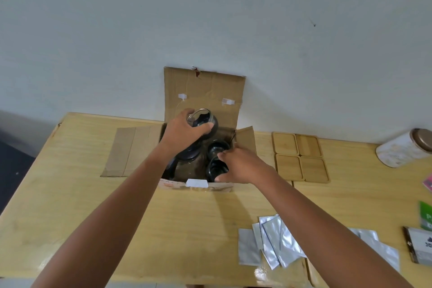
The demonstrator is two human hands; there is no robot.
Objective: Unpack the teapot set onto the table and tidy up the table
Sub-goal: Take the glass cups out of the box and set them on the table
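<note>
Far left: flattened box flap (127, 151) lying on the desk (77, 194), bare wood in front of it, good landing room for glassware.

Next, open box (203, 91) against the wall, lid flap upright. Left hand (184, 134) over its left half, fingers (205, 127) wrapped round a glass cup (203, 121), cup raised to about rim height and tipped so its mouth faces the camera. Best levelled before moving, then carried clear of the rim and the upright flap, set down base first on the bare desk to the left.

Inside the box: more dark glass pieces, one round shape under the left hand, exact kind hard to tell. Two cups (218, 147) on the right side, one behind the other.

Right hand (243, 165) at the near-right corner, thumb and fingers closing on the rim of the nearer cup (216, 169); full grip not certain from here. Worth pinching wall and rim firmly, lifting straight up, avoiding a knock against the cup behind.

Further right: four wooden coasters (300, 158) in a square, likely seats for the cups. Beyond, a tin (403, 151) on its side; nearer, loose foil sachets (271, 245) and cards (420, 246), tidying left for later.
</note>
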